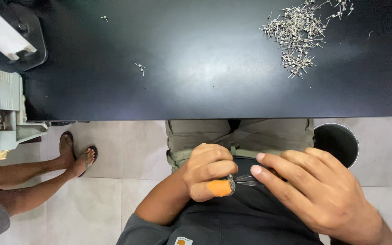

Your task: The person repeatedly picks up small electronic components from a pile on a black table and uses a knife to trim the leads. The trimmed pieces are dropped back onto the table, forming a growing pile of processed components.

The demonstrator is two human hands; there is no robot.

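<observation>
Orange-taped thumb, left hand pinching small metal part | right hand fingers touching it | part mostly hidden

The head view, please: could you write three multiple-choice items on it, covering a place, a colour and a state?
1. Where does the pile of metal pins lie?
A. far right of the table
B. on the floor
C. in the bin

2. What colour is the cover on the left hand's thumb?
A. blue
B. orange
C. green

3. How does the small metal piece stand?
A. lying on the table
B. dropped in the bin
C. held between both hands

A: the pins are heaped on the black table.
B: the thumb tip is orange.
C: left hand and right hand meet on it above the lap.
</observation>
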